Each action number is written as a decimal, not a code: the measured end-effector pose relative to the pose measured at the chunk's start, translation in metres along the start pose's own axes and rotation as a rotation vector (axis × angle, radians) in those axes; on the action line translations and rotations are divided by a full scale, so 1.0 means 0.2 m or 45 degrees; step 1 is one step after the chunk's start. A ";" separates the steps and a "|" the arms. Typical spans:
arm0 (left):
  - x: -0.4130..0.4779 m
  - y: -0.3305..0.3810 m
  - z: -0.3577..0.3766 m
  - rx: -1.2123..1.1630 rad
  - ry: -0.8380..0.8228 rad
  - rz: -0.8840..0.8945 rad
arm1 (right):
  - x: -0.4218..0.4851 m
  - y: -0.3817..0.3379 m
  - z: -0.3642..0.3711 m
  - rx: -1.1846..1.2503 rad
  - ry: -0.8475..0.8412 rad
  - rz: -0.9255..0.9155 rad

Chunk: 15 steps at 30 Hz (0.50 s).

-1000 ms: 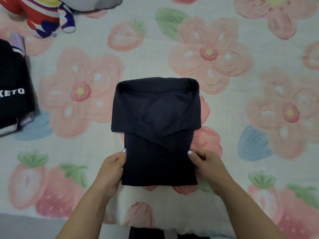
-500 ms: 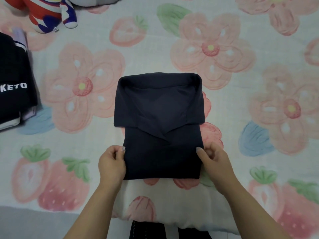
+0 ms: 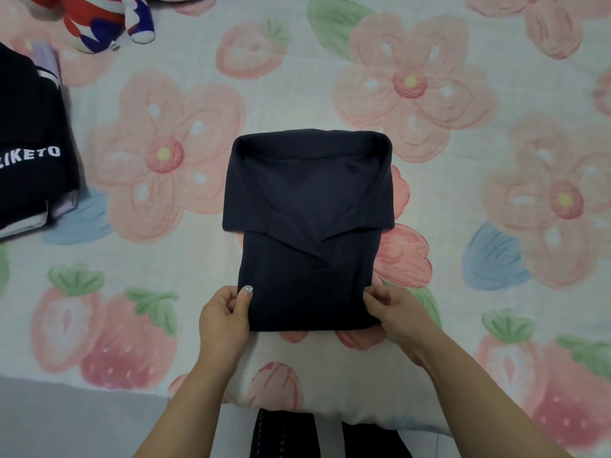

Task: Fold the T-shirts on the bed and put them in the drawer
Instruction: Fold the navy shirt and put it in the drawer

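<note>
Bed (image 3: pixel 297 77): the largest item, filling almost the whole view. It has a soft, pale cream cover of woven look, printed with big pink flowers, pink strawberries with green caps and a few blue leaves. The surface is lightly rumpled.

Dark navy folded cotton T-shirt (image 3: pixel 309 226): lies flat on the bed at the centre, nearer the near edge than the far one. It is folded to an upright rectangle. The far half is a wider band doubled over, with rounded corners and a soft rolled far edge. Its lower hems meet in a shallow V over the narrower near half. The fabric is matt, with a fine knit and few creases.

Black folded garment with white block lettering (image 3: pixel 29 143): at the left edge, well apart from the T-shirt. It tops a small stack, with lilac and white layers showing beneath.

Red, white and blue plush toy (image 3: pixel 99 21): at the far left corner and partly out of frame. The fabric is smooth and stuffed.

Left hand (image 3: pixel 224 320): on the T-shirt's near left edge. The thumb, with a pale glossy nail, lies on top and the fingers are curled under, pinching the cloth.

Right hand (image 3: pixel 400 315): on the near right edge. The fingers are bent round the fold, gripping it.
</note>
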State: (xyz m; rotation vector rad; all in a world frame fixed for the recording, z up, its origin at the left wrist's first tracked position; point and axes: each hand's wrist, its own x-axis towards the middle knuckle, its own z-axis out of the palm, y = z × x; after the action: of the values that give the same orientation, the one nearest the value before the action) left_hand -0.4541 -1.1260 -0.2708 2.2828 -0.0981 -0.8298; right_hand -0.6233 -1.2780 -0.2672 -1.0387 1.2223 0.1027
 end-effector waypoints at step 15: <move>-0.08 -0.05 0.01 -0.048 -0.009 0.016 | -0.11 0.11 -0.06 -0.078 0.241 -0.060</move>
State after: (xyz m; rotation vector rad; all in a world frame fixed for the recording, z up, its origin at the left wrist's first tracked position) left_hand -0.4698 -1.1144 -0.2696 2.2421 -0.0985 -0.8264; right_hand -0.6521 -1.2645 -0.2625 -1.1497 1.3714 0.0051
